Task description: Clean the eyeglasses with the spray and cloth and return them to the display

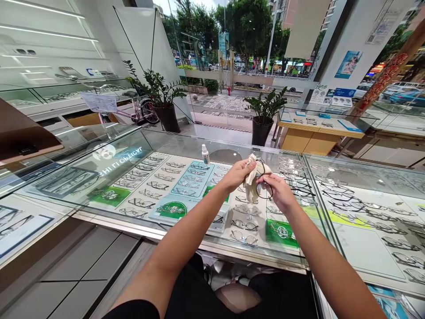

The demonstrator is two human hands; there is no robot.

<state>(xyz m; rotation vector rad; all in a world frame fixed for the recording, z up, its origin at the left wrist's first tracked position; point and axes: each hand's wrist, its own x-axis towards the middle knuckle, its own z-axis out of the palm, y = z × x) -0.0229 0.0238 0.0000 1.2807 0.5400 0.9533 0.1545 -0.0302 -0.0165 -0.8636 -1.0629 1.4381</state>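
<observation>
Both my hands are raised over the glass display case (212, 237), close together. My left hand (239, 173) is closed on a cream cleaning cloth (251, 188), which is folded around the upper lens of a pair of dark round-framed eyeglasses (272, 190). Pinched in the fingers of my right hand (278, 188) is the frame of the same eyeglasses, near the lower lens. That lower lens hangs free of the cloth. A small white spray bottle (205, 155) stands upright on the glass top, left of and beyond my hands.
Rows of eyeglasses (244, 225) lie inside the case under the glass. A second glass case (365, 261) adjoins on the right. Potted plants (262, 128) stand beyond the counter, before glass doors. A bicycle (133, 110) is parked at the left, and a wooden display table (312, 139) stands at the right.
</observation>
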